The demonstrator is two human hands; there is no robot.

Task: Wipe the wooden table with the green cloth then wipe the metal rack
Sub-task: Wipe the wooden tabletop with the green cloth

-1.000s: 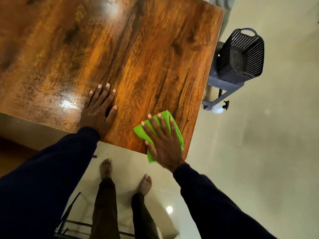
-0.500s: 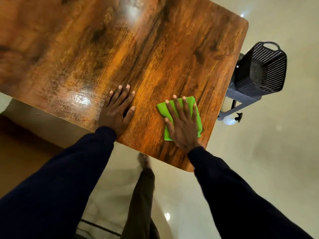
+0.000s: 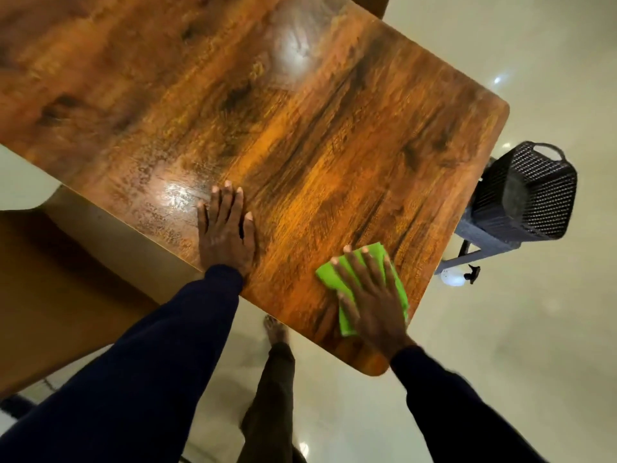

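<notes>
Right now the fingers of my right hand lie straight and spread, pressing the green cloth flat; nothing is curled or pinched. The palm covers most of the cloth, which sits on the wooden table near its close corner, just in from the edge. My left hand rests flat on the wood, fingers straight, as a brace. To wipe well, I judge the palm should bear evenly and the strokes overlap along the grain, taking in the rim without the cloth sliding off. A black basket stands beside the table.
</notes>
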